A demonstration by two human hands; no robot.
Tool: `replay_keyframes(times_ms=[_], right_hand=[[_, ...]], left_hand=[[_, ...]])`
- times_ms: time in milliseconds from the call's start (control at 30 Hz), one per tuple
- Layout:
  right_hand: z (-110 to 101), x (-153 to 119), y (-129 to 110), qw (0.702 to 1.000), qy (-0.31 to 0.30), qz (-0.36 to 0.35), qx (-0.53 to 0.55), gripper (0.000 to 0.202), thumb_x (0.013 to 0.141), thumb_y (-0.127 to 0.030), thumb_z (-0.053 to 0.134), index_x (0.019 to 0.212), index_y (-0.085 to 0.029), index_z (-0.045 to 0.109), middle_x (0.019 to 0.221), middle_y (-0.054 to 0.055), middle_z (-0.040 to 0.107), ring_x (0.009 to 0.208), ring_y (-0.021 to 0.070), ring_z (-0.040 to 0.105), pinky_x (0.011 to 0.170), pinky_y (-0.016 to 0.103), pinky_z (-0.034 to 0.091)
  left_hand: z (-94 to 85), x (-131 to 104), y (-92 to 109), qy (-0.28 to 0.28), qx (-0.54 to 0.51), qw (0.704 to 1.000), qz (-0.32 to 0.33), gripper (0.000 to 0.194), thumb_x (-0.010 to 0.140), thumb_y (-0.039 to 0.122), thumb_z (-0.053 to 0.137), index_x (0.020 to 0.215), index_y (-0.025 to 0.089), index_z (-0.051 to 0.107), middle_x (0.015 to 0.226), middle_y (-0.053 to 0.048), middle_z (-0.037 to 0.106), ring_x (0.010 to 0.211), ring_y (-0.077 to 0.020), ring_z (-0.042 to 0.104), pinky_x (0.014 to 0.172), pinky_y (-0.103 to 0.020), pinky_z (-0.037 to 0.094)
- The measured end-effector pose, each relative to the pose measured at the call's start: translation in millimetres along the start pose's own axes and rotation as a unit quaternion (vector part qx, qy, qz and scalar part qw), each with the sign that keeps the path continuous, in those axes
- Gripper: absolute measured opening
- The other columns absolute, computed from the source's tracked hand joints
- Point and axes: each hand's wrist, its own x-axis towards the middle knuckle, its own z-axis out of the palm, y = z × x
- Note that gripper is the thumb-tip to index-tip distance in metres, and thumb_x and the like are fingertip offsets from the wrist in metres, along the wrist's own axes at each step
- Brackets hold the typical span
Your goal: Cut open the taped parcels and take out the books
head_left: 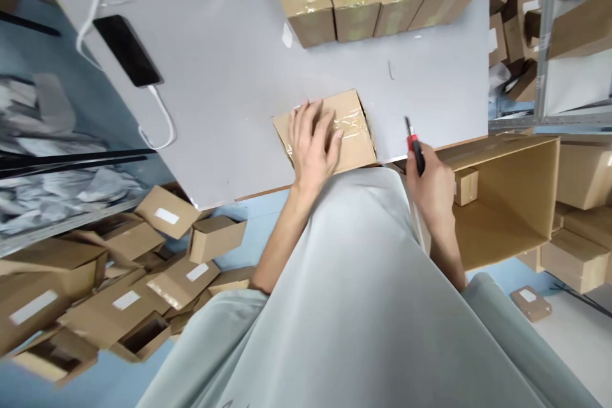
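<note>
A small cardboard box [358, 150] with clear tape along its top lies at the near edge of the white table [224, 95]. On its top rests my left hand [313, 140], fingers stretched out and slightly spread. My right hand [430, 182] is wrapped round a red and black box cutter [415, 152], to the right of the box and apart from it. The cutter's tip points away from me, over the table's near edge.
Several taped boxes [354, 13] stand in a row at the table's back. A phone [128, 51] on a white cable lies at left. A large open carton [511, 197] stands at right below the table. Boxes [186, 277] are heaped at lower left; shelves [540, 64] stand at right.
</note>
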Motion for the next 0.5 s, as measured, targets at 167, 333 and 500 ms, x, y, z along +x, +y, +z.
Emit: replay_keyframes(times_ms=[167,333,500], right_hand=[[82.4,104.9,42.2,0.985,-0.026,0.038,0.167,0.028,0.117,-0.035,0.049,0.113,-0.017,0.071,0.102,0.015,0.083,0.088,0.0245,0.078,0.085,0.034,0.056],[152.9,156.6,17.4,0.903,-0.13,0.057,0.407,0.026,0.106,-0.045,0.07,0.1,-0.021,0.063,0.093,0.007,0.079,0.075,0.0157,0.072,0.075,0.03,0.058],[180.1,145.3,-29.0,0.86,-0.186,-0.03,0.474,0.056,0.086,-0.076,0.085,0.092,-0.023,0.068,0.082,-0.001,0.071,0.077,0.0186,0.066,0.071,0.031,0.057]], left_hand=[[-33.6,-30.8,-51.2,0.085,0.05,0.993,-0.065,0.078,0.108,0.082,0.056,0.168,0.031,0.058,0.179,-0.021,0.052,0.174,-0.0402,0.044,0.144,-0.066,0.032],[-58.4,-72.3,-112.8,0.15,0.009,0.971,-0.186,0.102,0.098,0.099,0.057,0.167,0.024,0.055,0.177,-0.027,0.051,0.166,-0.0392,0.054,0.135,-0.059,0.048],[-72.2,-110.2,-152.0,0.154,-0.112,0.913,-0.362,0.099,0.095,0.104,0.054,0.143,0.018,0.072,0.152,-0.026,0.074,0.144,-0.0387,0.072,0.124,-0.053,0.059]])
